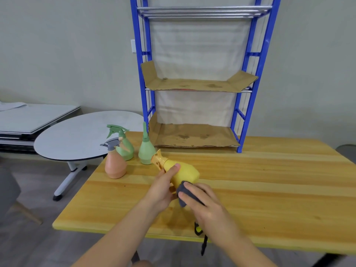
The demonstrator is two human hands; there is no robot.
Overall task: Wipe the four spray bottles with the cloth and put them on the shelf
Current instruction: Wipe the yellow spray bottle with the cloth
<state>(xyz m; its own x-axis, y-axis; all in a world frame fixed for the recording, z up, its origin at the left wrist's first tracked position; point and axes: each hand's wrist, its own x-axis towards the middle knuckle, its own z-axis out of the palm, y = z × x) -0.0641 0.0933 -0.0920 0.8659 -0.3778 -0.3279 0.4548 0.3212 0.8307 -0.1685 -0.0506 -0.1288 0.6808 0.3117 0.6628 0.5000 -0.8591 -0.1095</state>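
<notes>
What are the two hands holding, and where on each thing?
The left hand grips the yellow spray bottle around its neck; the right hand presses a bunched grey cloth against it.

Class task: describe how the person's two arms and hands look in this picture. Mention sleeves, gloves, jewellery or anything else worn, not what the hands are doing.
Both forearms are bare as far as the frame shows, with no sleeve in view. The left hand and right hand wear no gloves, and no rings, watch or wristband can be seen. A yellow-and-black strap hangs below the right wrist; whether it is worn cannot be told.
</notes>
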